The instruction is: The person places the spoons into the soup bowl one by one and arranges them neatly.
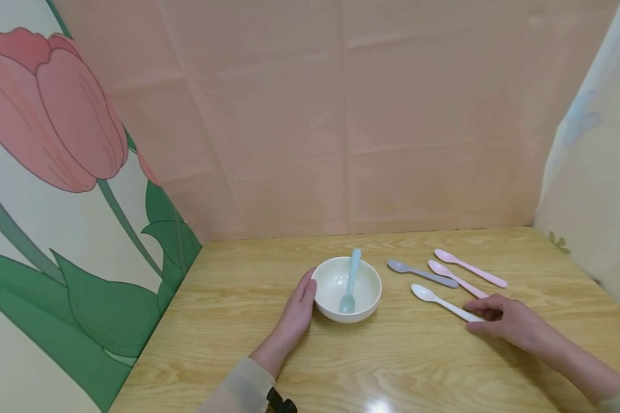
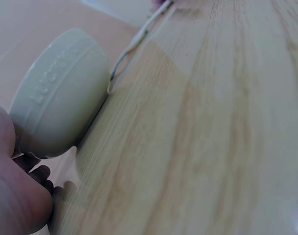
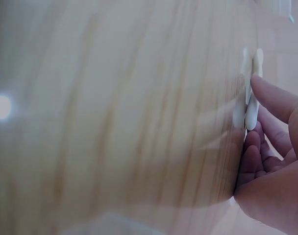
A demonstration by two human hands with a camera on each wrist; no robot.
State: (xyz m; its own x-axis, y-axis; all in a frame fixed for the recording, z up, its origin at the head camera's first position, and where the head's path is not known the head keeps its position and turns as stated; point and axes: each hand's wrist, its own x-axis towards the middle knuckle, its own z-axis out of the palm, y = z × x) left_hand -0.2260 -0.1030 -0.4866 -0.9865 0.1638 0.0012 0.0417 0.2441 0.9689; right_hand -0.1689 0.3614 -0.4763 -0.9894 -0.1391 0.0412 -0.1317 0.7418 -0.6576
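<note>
A white bowl (image 1: pixel 336 315) stands on the table with a light blue spoon (image 1: pixel 355 269) leaning inside it. My left hand (image 1: pixel 295 312) holds the bowl at its left side, thumb by the rim. Raised lettering shows on the bowl's outer wall (image 2: pixel 65 93) in the left wrist view. To the right, my right hand (image 1: pixel 506 322) pinches the handle end of a white spoon (image 1: pixel 439 299) between thumb and fingers. That spoon lies low along the tabletop, bowl end pointing away to the left. In the right wrist view the thumb presses against the white spoon (image 3: pixel 253 105).
Beyond the white spoon lie a grey-purple spoon (image 1: pixel 423 274) and two pink spoons (image 1: pixel 470 268), one partly behind my right hand. A pinkish cloth backdrop (image 1: pixel 341 143) closes off the wooden table (image 1: pixel 227 287) behind; a tulip-printed panel (image 1: pixel 82 229) stands left, a pale one (image 1: pixel 599 189) right.
</note>
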